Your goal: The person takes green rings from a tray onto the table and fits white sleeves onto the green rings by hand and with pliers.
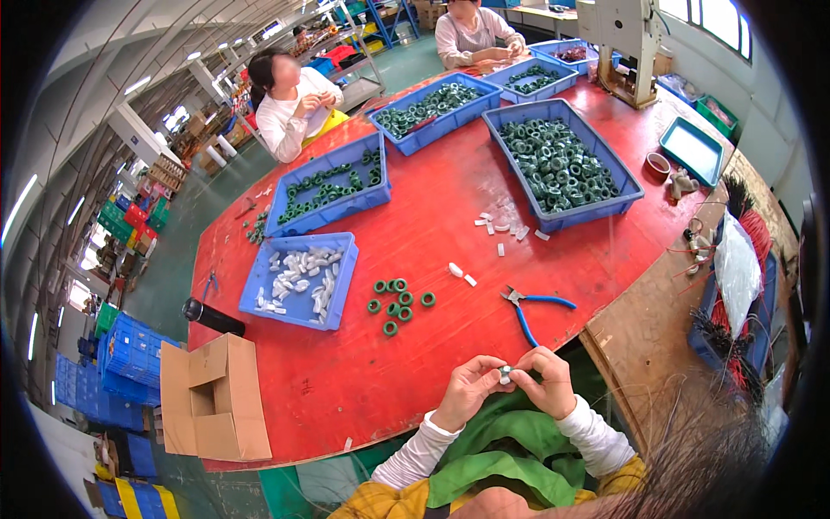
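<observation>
Indoors, at a broad red table [406,225], crowded toward its far side with blue trays [596,210], several filled with green rings [562,160] and one, nearer at left, with white pieces [298,278]. Coming up from the bottom of the view in white sleeves [408,460], angled inward above a green cloth [519,441] and meeting near the table's front edge: left hand [469,394], stretched rightward with thumb and index finger foremost, and right hand [546,383], turned in to face it from the opposite side. Curled under and largely out of sight, the remaining fingers of both. Cut off by the lower rim, the yellow clothing [372,500]; veiled by blurred dark hair [700,454], the lower right corner. Just beyond the right hand, blue-handled pliers [524,323], lying with handles splayed. Farther left, in a loose cluster on the red surface, more green rings. Pinched between the fingertips of both hands, a small green-and-white piece [505,376], mostly covered by those fingertips and too tiny for its exact shape to be made out.
</observation>
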`<state>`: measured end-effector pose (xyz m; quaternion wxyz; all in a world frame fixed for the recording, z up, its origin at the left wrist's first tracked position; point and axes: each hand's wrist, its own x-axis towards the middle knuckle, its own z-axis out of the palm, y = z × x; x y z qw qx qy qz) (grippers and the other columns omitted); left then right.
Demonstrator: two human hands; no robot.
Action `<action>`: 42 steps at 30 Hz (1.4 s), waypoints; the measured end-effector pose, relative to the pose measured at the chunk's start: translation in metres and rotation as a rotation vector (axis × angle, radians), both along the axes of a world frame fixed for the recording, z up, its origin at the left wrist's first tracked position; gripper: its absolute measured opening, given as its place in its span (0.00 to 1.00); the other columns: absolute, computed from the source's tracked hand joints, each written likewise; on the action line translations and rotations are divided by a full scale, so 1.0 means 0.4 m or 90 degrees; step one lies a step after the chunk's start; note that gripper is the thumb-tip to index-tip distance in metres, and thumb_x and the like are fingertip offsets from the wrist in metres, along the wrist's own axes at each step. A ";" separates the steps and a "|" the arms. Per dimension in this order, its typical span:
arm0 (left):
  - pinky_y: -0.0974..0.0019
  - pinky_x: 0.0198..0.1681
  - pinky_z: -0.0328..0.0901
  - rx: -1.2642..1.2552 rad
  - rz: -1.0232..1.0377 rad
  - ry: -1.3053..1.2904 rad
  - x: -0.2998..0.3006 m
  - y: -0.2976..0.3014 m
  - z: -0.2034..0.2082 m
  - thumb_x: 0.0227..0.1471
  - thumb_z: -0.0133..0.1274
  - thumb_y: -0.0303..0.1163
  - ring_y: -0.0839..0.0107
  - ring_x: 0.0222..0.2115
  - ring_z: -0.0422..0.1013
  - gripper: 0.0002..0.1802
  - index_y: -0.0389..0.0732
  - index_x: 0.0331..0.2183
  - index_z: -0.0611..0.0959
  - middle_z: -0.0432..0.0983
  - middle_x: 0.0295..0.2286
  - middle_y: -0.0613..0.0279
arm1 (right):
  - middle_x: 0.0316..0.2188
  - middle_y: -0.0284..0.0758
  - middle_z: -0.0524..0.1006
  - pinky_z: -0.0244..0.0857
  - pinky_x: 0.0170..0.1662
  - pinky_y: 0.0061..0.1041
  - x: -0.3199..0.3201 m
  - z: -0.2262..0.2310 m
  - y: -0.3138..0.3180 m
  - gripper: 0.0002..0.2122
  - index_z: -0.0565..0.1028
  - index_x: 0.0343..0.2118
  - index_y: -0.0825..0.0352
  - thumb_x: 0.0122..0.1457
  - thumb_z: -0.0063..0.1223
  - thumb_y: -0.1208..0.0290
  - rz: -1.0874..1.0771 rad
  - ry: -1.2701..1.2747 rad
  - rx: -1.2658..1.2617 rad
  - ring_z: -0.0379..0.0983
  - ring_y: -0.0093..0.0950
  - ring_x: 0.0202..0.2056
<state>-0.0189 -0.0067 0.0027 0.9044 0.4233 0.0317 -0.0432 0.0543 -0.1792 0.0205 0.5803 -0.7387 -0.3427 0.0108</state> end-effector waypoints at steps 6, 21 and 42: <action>0.62 0.42 0.71 -0.011 0.046 0.026 -0.001 -0.002 -0.021 0.58 0.48 0.25 0.67 0.38 0.73 0.11 0.34 0.42 0.75 0.76 0.36 0.57 | 0.34 0.38 0.74 0.69 0.30 0.27 0.003 0.036 0.011 0.17 0.74 0.37 0.66 0.41 0.66 0.75 0.020 -0.161 0.033 0.73 0.32 0.29; 0.60 0.42 0.71 -0.025 0.028 0.044 -0.009 -0.008 -0.043 0.59 0.47 0.28 0.69 0.37 0.73 0.09 0.35 0.41 0.74 0.75 0.36 0.58 | 0.28 0.33 0.77 0.67 0.30 0.29 0.007 0.023 0.014 0.13 0.75 0.29 0.64 0.38 0.68 0.75 0.019 -0.332 0.056 0.74 0.31 0.29; 0.60 0.42 0.69 -0.188 0.088 0.080 0.024 -0.034 -0.004 0.58 0.49 0.32 0.65 0.36 0.74 0.07 0.40 0.38 0.75 0.77 0.35 0.57 | 0.35 0.34 0.76 0.69 0.41 0.33 0.002 0.036 -0.029 0.13 0.72 0.32 0.65 0.42 0.63 0.76 0.087 -0.380 0.014 0.75 0.30 0.36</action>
